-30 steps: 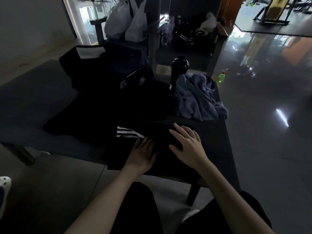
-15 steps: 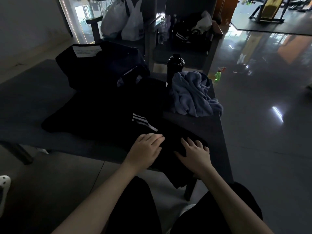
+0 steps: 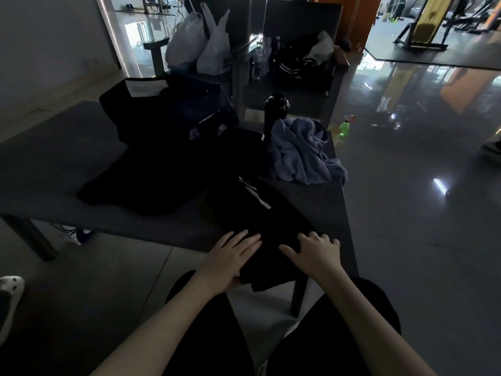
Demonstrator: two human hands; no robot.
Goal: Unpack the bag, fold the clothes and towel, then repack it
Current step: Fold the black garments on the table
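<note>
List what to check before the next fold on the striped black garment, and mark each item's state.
1. Both hands on the cloth: left hand and right hand lie flat, fingers spread, on the striped black garment: ok.
2. Garment fully on the table: its near end hangs over the front edge: not ok.
3. Cloth smooth under the hands: too dark to judge: cannot tell.
4. Fold area free: the towel lies crumpled behind the garment, not under the hands: ok.
5. Nothing to knock over: the bottle stands upright behind the towel, far from both hands: ok.
</note>
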